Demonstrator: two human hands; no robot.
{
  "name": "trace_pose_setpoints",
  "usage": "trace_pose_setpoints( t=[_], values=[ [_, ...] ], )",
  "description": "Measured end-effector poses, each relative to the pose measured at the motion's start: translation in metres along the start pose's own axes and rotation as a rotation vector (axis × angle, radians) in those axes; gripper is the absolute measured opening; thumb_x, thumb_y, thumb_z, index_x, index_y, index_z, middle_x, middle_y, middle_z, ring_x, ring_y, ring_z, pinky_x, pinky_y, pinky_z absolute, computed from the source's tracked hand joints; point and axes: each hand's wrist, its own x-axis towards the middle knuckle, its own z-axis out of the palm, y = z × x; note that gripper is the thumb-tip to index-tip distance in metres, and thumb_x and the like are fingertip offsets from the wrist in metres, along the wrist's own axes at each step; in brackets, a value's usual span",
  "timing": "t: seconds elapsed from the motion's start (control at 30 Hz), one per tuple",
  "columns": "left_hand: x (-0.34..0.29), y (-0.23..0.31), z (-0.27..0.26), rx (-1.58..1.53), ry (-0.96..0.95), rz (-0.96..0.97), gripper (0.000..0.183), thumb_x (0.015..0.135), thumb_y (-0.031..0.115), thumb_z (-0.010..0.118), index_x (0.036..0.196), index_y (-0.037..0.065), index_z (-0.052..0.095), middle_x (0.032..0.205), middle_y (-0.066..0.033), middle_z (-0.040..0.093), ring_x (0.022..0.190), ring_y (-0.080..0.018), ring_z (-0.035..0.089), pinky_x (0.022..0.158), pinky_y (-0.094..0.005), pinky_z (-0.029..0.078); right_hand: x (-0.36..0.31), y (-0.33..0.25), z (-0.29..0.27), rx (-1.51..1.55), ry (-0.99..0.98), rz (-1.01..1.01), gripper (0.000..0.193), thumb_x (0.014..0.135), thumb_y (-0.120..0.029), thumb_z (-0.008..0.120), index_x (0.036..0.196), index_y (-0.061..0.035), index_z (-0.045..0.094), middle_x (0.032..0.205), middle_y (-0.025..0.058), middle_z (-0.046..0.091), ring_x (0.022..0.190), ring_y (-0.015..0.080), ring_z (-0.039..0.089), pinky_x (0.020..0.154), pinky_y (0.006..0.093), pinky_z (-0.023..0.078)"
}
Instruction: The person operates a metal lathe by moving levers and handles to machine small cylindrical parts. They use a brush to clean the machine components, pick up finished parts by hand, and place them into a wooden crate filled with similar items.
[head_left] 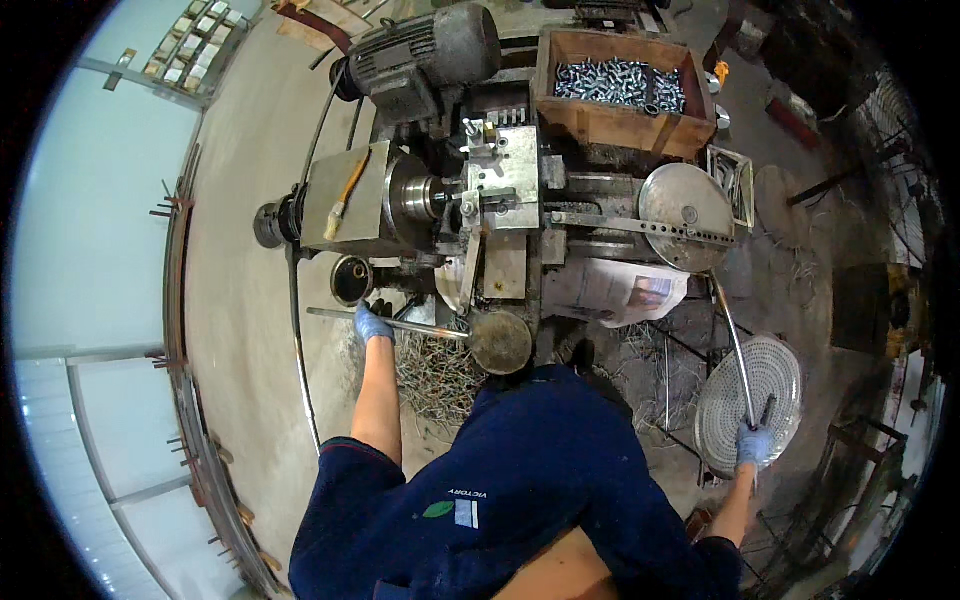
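At the left of the machine, my gloved left hand (373, 326) is closed around a long metal bar (425, 328). The bar's right end meets a round, worn pad (501, 343) in front of the machine. Just beyond this hand sits a dark round cup (352, 280). Far to the right, my gloved right hand (754, 445) grips the lower end of a slanting metal rod (735, 340). That rod rises toward a round metal disc (686, 217). A short dark piece (769, 410) sticks up beside the right hand; its kind is unclear.
A perforated round plate (718, 410) lies behind my right hand. Metal shavings (440, 375) heap below the machine. On the machine are a motor (425, 50), a spindle (418, 197) and a brush (346, 200). A wooden box (625, 128) holds many small metal parts.
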Motion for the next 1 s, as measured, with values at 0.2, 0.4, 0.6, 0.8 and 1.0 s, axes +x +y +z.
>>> trace_pose_setpoints(
  t=[0.2,0.4,0.6,0.8,1.0],
  values=[
    [0.006,0.000,-0.001,0.007,-0.013,0.004,0.029,0.082,0.030,0.050,0.095,0.005,0.046,0.077,-0.0120,0.054,0.063,-0.0236,0.052,0.061,-0.0350,0.049,-0.046,-0.007,0.020,0.032,0.013,0.058,0.038,0.062,-0.028,0.062,0.084,0.0031,0.060,0.079,0.0244,0.059,0.077,0.0366,0.057,0.071,0.0402,0.043],
    [0.022,0.004,-0.007,0.050,-0.047,-0.014,0.027,0.083,0.028,0.046,0.097,0.006,0.047,0.086,-0.0132,0.052,0.072,-0.0247,0.053,0.066,-0.0341,0.050,-0.074,-0.020,0.025,0.113,-0.084,0.192,0.043,0.060,-0.033,0.065,0.085,0.0012,0.061,0.081,0.0226,0.060,0.078,0.0362,0.057,0.071,0.0409,0.043],
    [0.032,0.003,-0.008,-0.003,-0.013,-0.026,0.030,0.084,0.026,0.044,0.105,0.004,0.046,0.093,-0.0136,0.052,0.077,-0.0261,0.053,0.068,-0.0359,0.050,-0.093,-0.027,0.045,0.060,-0.155,0.335,0.051,0.064,-0.044,0.063,0.087,0.0006,0.060,0.087,0.0232,0.059,0.081,0.0355,0.057,0.073,0.0409,0.043],
    [0.047,0.001,-0.016,-0.002,-0.033,-0.045,0.026,0.083,0.025,0.045,0.100,0.005,0.049,0.086,-0.0123,0.054,0.069,-0.0248,0.053,0.065,-0.0344,0.049,-0.118,-0.048,0.043,0.206,-0.162,0.242,0.044,0.068,-0.041,0.060,0.085,-0.0012,0.061,0.084,0.0202,0.060,0.078,0.0356,0.057,0.069,0.0410,0.043],
    [0.046,0.001,-0.013,0.023,-0.056,-0.056,0.022,0.082,0.024,0.047,0.094,0.006,0.052,0.086,-0.0107,0.053,0.069,-0.0227,0.052,0.065,-0.0342,0.047,-0.139,-0.060,0.043,0.372,-0.095,0.093,0.037,0.071,-0.034,0.062,0.080,0.0020,0.060,0.079,0.0179,0.062,0.072,0.0311,0.058,0.067,0.0396,0.041]
  ],
)
